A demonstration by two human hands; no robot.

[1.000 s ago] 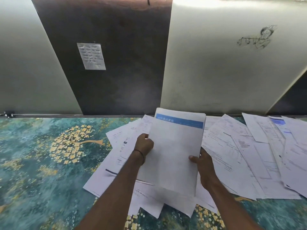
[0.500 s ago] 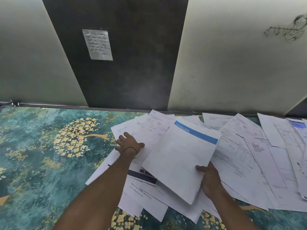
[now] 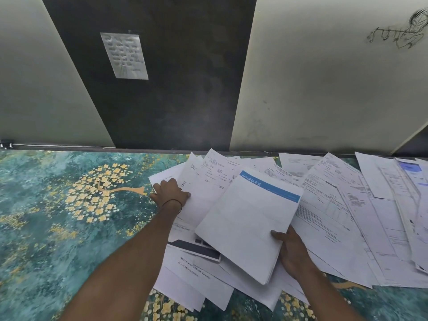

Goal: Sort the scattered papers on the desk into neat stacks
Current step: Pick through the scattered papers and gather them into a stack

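Note:
A thick stack of white sheets (image 3: 245,218), its top page bearing a blue header band, is held tilted above the desk. My right hand (image 3: 291,251) grips its near right corner, thumb on top. My left hand (image 3: 171,193) lies on the left edge of the scattered papers (image 3: 208,181), thumb on top of a sheet and fingers at its edge; how far they curl under is hidden. More loose printed sheets (image 3: 347,216) spread over the desk to the right and overlap one another.
The desk is covered by a teal cloth (image 3: 58,216) with a yellow flower-tree pattern, bare of papers on the left. Behind the desk stands a wall with a dark panel and a small paper note (image 3: 125,55).
My left hand let go of the stack and moved left onto the loose papers. The stack, now held by my right hand alone, tilted and dropped to the right.

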